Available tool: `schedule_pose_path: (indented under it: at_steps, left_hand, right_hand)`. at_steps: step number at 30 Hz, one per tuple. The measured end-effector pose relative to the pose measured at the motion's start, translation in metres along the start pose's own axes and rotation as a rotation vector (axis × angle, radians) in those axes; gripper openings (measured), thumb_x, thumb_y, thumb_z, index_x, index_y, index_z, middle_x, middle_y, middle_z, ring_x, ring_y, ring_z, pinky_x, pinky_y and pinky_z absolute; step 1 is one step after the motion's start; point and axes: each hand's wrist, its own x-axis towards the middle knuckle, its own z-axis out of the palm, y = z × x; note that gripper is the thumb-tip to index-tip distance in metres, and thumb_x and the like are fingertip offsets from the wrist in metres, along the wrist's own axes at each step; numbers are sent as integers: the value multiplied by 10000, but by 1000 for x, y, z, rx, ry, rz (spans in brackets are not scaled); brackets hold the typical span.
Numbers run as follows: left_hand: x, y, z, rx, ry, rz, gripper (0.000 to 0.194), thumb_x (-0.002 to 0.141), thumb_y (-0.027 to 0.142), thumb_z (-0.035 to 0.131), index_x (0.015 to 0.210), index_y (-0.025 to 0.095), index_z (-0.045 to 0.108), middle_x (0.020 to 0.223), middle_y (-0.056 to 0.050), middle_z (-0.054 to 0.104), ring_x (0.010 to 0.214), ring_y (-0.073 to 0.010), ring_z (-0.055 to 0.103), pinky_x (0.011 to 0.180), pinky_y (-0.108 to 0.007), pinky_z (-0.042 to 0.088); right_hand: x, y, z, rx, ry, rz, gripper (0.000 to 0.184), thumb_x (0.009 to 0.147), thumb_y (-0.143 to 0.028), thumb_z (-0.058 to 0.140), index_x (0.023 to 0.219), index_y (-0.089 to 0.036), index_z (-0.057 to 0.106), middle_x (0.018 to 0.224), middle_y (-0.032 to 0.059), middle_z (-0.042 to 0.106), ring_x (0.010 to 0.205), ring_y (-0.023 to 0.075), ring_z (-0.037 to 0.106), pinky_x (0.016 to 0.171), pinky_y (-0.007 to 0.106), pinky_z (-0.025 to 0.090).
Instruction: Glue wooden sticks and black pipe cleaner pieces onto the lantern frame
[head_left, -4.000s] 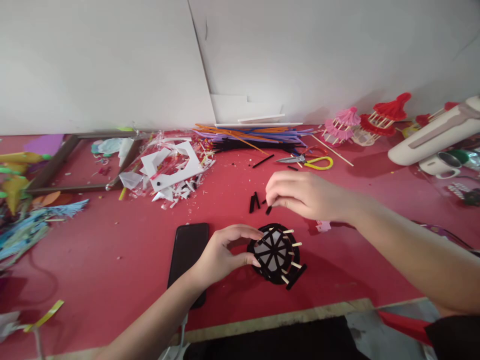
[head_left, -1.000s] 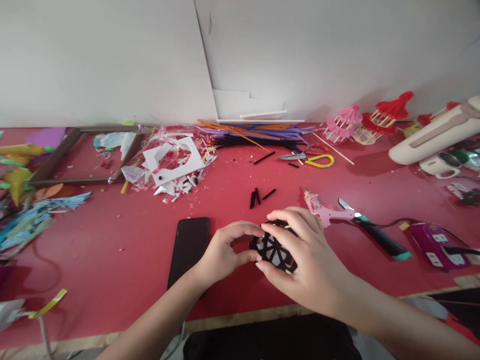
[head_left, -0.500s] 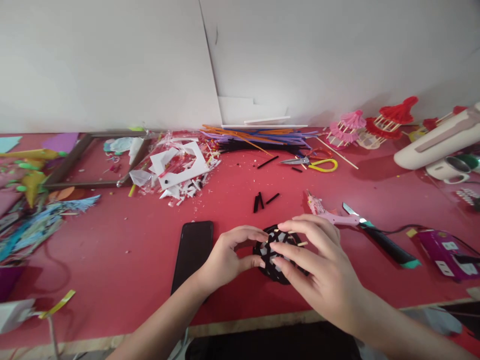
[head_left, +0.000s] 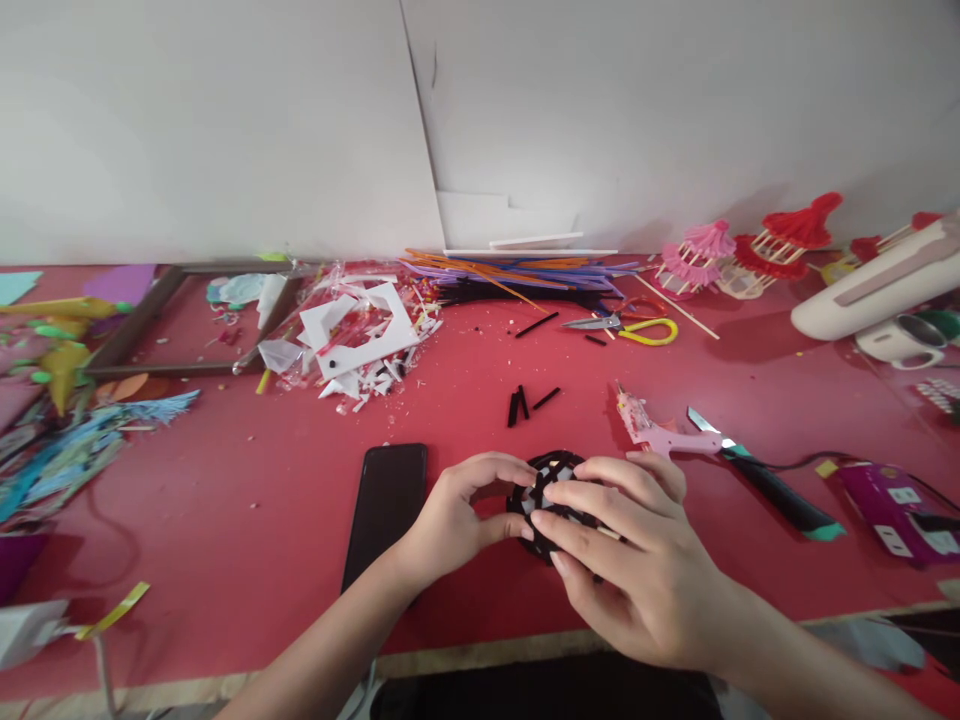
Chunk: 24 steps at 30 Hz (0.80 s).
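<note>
A small round craft piece (head_left: 550, 472), made of fuzzy black strips crossing over a white base, lies on the red table in front of me. Its left rim is pinched between the thumb and fingers of my left hand (head_left: 469, 505). My right hand (head_left: 637, 540) is curled over the top and right side, fingertips pressing on the black strips and hiding much of the piece. A pale stick end shows beneath its fingers. Several short black pieces (head_left: 523, 403) lie just beyond. Left of my left hand is a black phone (head_left: 386, 505).
A pink glue gun (head_left: 664, 437) and a utility knife (head_left: 772, 485) lie to the right, near a purple power strip (head_left: 892, 510). Yellow-handled scissors (head_left: 645, 330), bundled pipe cleaners (head_left: 525, 275) and white scraps (head_left: 367, 335) lie farther back. A pale bottle (head_left: 870, 285) stands far right.
My right hand has shifted slightly down, its fingers lying lower and closer together over the piece. My left hand keeps its place on the rim.
</note>
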Motion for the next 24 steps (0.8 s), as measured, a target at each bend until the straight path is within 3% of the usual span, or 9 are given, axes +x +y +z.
schedule_pose_path:
  at_steps: [6, 15, 24]
  left_hand:
    - [1, 0, -1, 17, -7, 1, 354, 726, 354, 866, 997, 172, 728, 1064, -104, 735, 1001, -213, 718, 949, -351, 586]
    - [1, 1, -3, 36, -34, -12, 361, 746, 360, 850, 1024, 169, 719, 1088, -115, 725, 1020, -227, 712, 957, -375, 580]
    - [2, 1, -2, 50, -29, -3, 359, 735, 369, 856, 1013, 180, 729, 1077, -107, 734, 1003, -218, 714, 943, -359, 592]
  right_hand:
    - [1, 0, 3, 19, 20, 27, 216, 853, -236, 666, 1050, -227, 754, 1055, 20, 753, 1032, 239, 577, 954, 445, 367]
    - [-2, 2, 3, 27, 27, 20, 269, 841, -208, 649, 1096, -245, 728, 1119, -25, 763, 1053, 244, 585, 982, 470, 362]
    - [-6, 6, 3, 31, 33, 18, 283, 824, -195, 644, 1085, -242, 744, 1159, 60, 694, 1073, 265, 544, 963, 482, 392]
